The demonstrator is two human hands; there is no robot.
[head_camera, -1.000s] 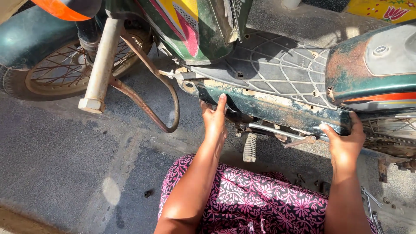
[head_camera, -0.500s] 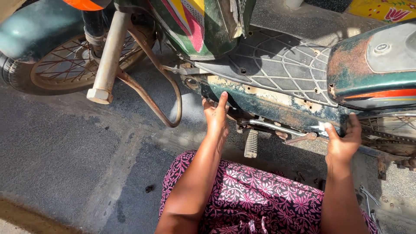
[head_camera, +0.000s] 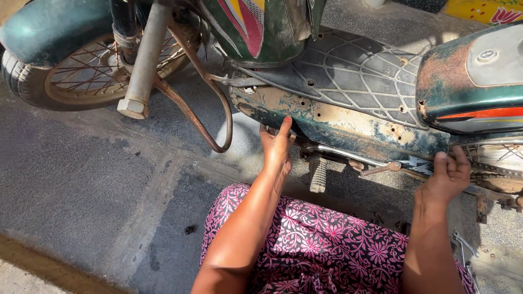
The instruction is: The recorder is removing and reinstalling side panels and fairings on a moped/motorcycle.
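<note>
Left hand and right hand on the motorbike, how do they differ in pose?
The left hand lies open, fingers straight, pressed flat against the side panel. The right hand is curled, fingers hooked over the panel's lower rear edge. The left sits near the panel's front, the right near its back. Both touch the same panel.

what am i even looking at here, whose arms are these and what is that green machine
The picture comes from a camera worn on a person's head, looking down, so the two bare arms are that person's own. The pink flowered cloth at the bottom is their clothing.

The green machine is an old, rusty motorbike standing on grey pavement. Its spoked front wheel is at upper left.

The left hand presses against the lower edge of the bike's worn side panel. The right hand grips the same edge further back, near the rear. A ribbed footpeg hangs between them. Some metal tools lie on the ground at lower right.
</note>
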